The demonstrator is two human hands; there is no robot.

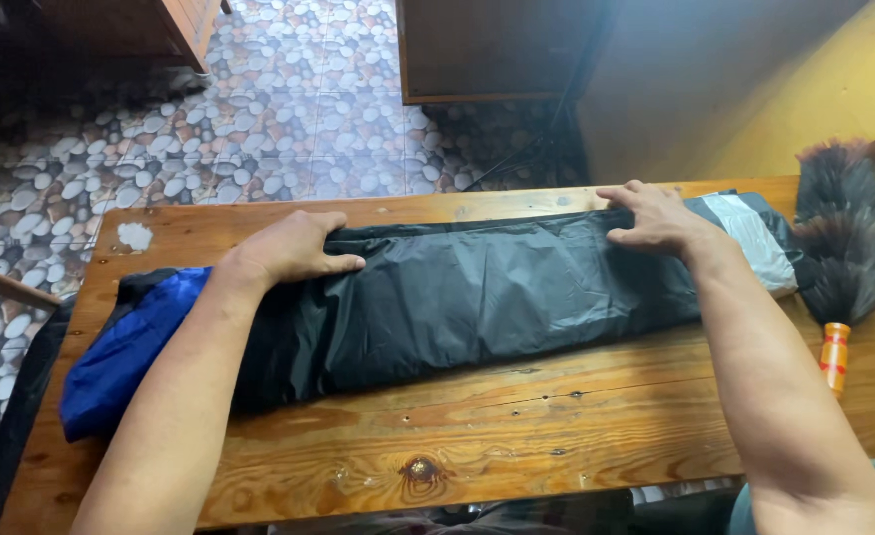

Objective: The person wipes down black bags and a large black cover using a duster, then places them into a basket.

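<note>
1. We see a long black folded garment (pixel 457 292) of shiny fabric lying on the wooden table (pixel 516 426), its long axis running left to right and tilted a little, the right end sitting farther from us than the left.
2. Its left end shows a blue part (pixel 125 347) that reaches the table's left edge; its right end shows a grey panel (pixel 754 238).
3. Our left hand (pixel 289 248) lies palm down on the far edge of the garment, fingers flat and together, pressing rather than clasping.
4. Our right hand (pixel 655 218) rests on the far edge nearer the right end, fingers spread and bent, tips on the fabric; nothing is clamped.
5. A feather duster (pixel 838 248) with an orange handle lies just beside the garment's right end, pointing away from us.
6. Beyond the table we see a pebble-patterned floor (pixel 289 119).
</note>
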